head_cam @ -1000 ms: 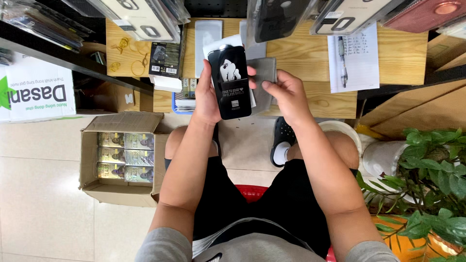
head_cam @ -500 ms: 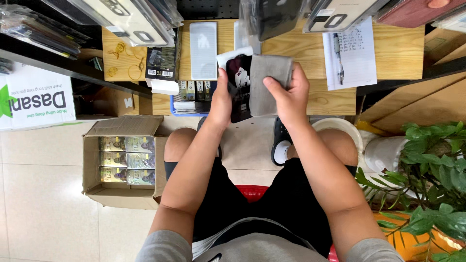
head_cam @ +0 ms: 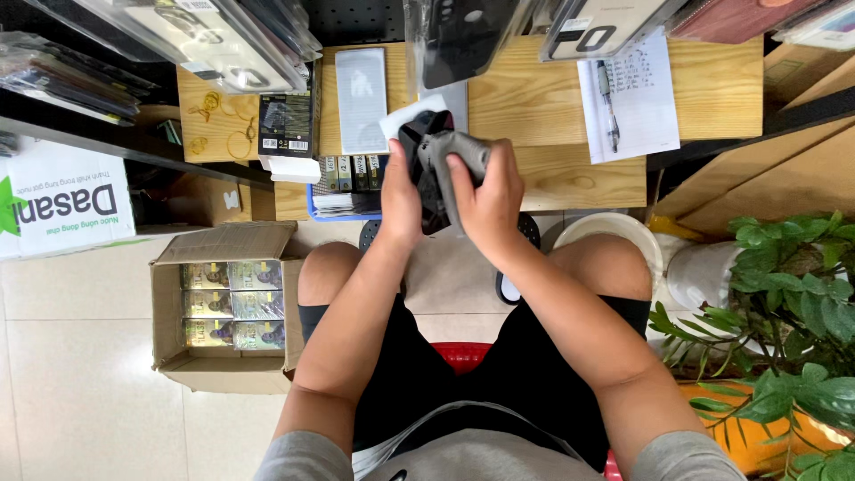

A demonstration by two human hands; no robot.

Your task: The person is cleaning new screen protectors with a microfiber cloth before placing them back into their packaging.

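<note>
Both my hands are raised over my knees in front of a low wooden table (head_cam: 543,98). My left hand (head_cam: 400,191) grips the left edge of a black flat package (head_cam: 420,147) with a white card behind it. My right hand (head_cam: 489,198) presses a grey cloth (head_cam: 456,153) against the front of that package, covering most of it. On the table just left of my hands lies a pale grey flat sleeve (head_cam: 361,98). A black boxed item (head_cam: 285,125) lies further left.
An open cardboard box (head_cam: 227,307) of small packs stands on the tiled floor at left. A sheet of paper (head_cam: 634,93) with a pen (head_cam: 607,102) lies at right on the table. Hanging packaged cases (head_cam: 232,36) crowd the top. A leafy plant (head_cam: 784,303) stands at right.
The black package was held upright and uncovered; my right hand has since brought the grey cloth over it and bunched it. The pale sleeve now lies on the table.
</note>
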